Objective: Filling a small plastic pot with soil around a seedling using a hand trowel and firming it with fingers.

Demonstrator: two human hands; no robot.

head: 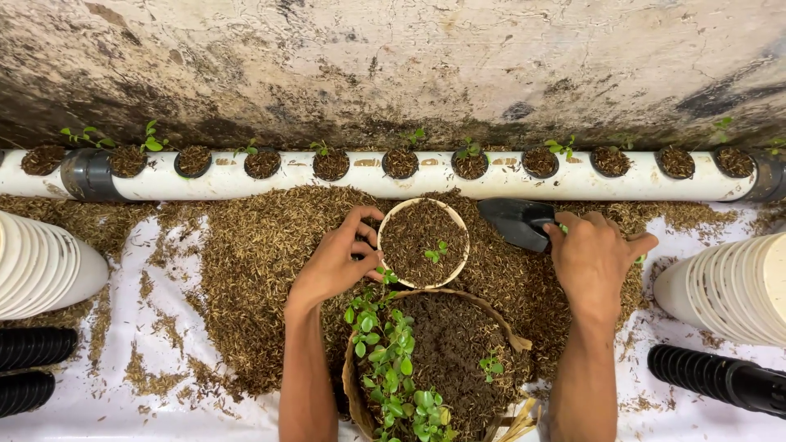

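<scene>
Ideally, the cup (423,242), steadied by the left hand (336,260), is kept level while husk is added gently around its seedling (435,252) with the trowel (517,221) gripped in the right hand (594,258).

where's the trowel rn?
Head view, right of centre: the dark trowel is in the right hand, blade just right of the small cup, below the white pipe.

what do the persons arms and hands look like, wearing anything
Both arms are bare from the bottom edge of the frame up to the hands: no sleeves, gloves, watch or bracelets show. The left hand and right hand have bare fingers with no rings that I can see. The arms look slim.
</scene>
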